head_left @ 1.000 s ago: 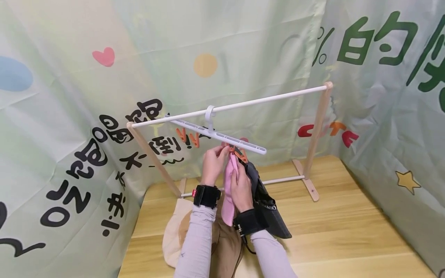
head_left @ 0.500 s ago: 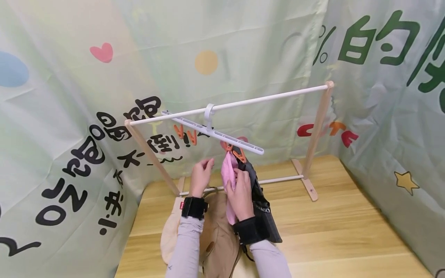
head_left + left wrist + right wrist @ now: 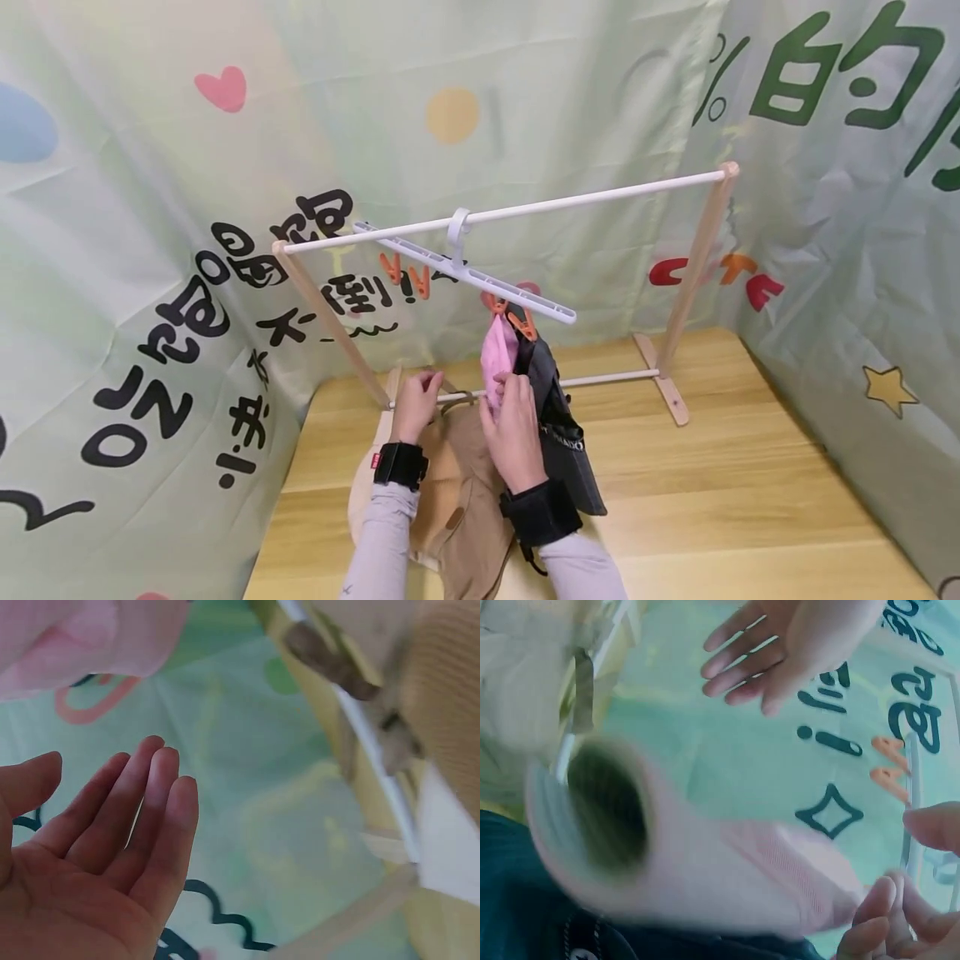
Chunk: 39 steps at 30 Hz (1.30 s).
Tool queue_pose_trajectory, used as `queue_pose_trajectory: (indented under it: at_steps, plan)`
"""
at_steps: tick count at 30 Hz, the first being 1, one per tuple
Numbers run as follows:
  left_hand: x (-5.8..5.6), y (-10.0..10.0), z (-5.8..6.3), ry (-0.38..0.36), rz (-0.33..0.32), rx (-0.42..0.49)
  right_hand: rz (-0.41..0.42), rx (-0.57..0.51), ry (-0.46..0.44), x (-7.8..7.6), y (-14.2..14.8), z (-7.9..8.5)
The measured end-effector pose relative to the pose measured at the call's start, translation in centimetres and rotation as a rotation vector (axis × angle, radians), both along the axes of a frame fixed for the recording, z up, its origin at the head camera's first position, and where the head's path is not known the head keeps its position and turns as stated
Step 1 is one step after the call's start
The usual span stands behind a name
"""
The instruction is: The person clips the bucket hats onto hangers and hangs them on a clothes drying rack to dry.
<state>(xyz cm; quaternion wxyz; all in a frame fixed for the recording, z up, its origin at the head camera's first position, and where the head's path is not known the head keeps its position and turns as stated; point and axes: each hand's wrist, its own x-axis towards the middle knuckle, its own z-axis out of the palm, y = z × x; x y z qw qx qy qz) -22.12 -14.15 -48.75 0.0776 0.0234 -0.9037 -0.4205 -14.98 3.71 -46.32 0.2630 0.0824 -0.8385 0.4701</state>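
A pink sock [image 3: 498,354] hangs above and just ahead of the fingers of the right hand [image 3: 513,429], its upper end in an orange clip [image 3: 495,304] under a white hanger [image 3: 487,284]; the right thumb stands apart from the bent fingers, with a gap between them in the right wrist view; the fingers overlap the sock there and its mouth is blurred, so whether they touch the cloth I cannot tell.

Just right of those same fingers hangs a dark cloth [image 3: 551,417], with a second orange clip [image 3: 523,325] at its top; well above them runs the white rail [image 3: 592,198] that carries the hanger.

The left hand [image 3: 415,407] is held to the left of the sock, apart from it, its fingers straight and lightly spread, its thumb away from them; above these fingers two more orange clips [image 3: 405,276] hang at the hanger's left part; below them on the desk [image 3: 720,500] lie a brown cloth [image 3: 480,500] and, farther left, a cream cloth [image 3: 362,500].
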Motion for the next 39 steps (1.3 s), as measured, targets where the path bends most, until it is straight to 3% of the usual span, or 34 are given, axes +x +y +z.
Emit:
queue_pose_trajectory:
  at_steps: [7,15,20,25,28,32,36,39]
  plan:
    - [1.3,-1.6,-2.3,-0.064,0.043,-0.036,0.116,0.062,-0.070,1.6,-1.7,-1.5]
    - [2.4,-3.1,-4.5,-0.152,0.005,-0.157,0.173,0.155,-0.092,2.8,-3.4,-3.8]
    - [3.1,-3.9,-5.8,-0.184,-0.015,-0.217,0.207,0.258,-0.099,3.3,-4.2,-6.4]
    - [3.6,-4.5,-6.4,-0.152,0.002,-0.239,0.237,0.280,-0.032,3.2,-4.4,-9.0]
    - [3.9,-4.9,-6.5,-0.146,0.025,-0.267,0.236,0.301,0.027,2.6,-4.6,-11.8]
    - [4.3,-5.5,-6.6,-0.207,0.047,-0.273,0.241,0.358,0.001,2.5,-4.9,-14.1]
    - [4.5,-5.9,-6.7,-0.264,0.047,-0.240,0.288,0.400,-0.122,3.4,-5.0,-13.5]
    - [4.5,-6.2,-6.6,-0.258,0.055,-0.208,0.326,0.430,-0.194,4.1,-5.1,-12.4]
